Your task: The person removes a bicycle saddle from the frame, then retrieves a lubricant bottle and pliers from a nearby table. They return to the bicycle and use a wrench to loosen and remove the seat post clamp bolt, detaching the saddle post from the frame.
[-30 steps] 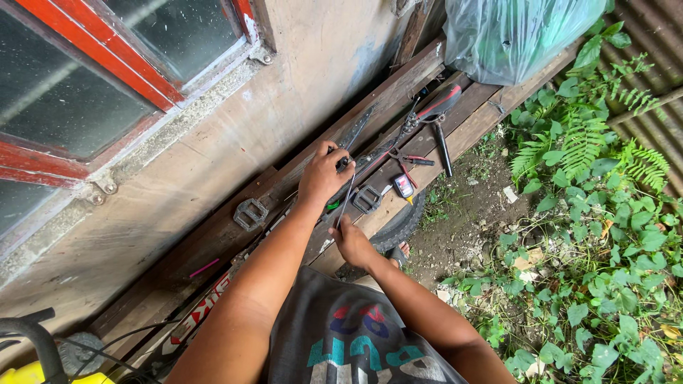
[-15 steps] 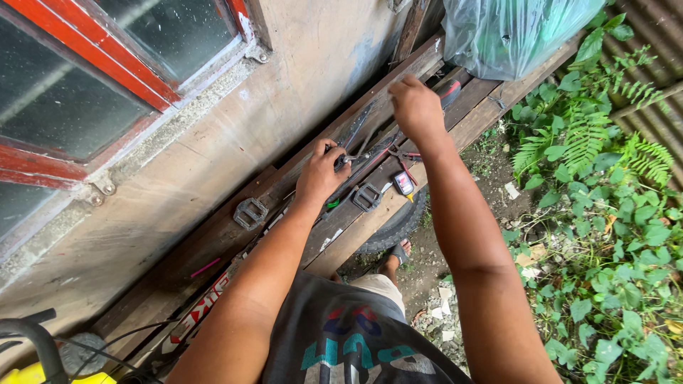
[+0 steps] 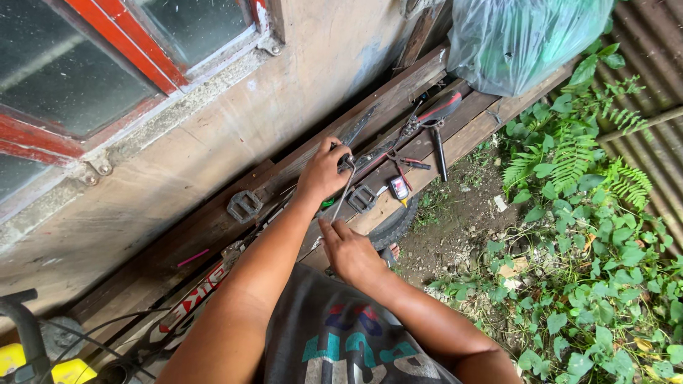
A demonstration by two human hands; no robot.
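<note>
My left hand [image 3: 324,171] is closed around a small black part [image 3: 346,160] of a bicycle that lies on wooden planks [image 3: 469,131] along the wall. A thin grey cable [image 3: 343,199] runs down from that part to my right hand [image 3: 350,250], whose thumb and forefinger pinch its lower end. Two black pedals lie on the planks, one [image 3: 244,206] left of my left arm and one [image 3: 361,199] just right of the cable. Red-handled pliers [image 3: 409,165] and a small red and black object [image 3: 398,188] lie beyond them.
A red and black saddle [image 3: 441,110] with its seat post lies further along the planks, below a full plastic bag [image 3: 519,39]. A tyre [image 3: 393,226] shows under the plank edge. The red-framed window [image 3: 107,64] is at left, with plants [image 3: 590,235] and bare soil at right.
My right hand, stretched out to the far planks half a second ago, has come back near my body and now pinches the cable. My left hand has stayed on the black part.
</note>
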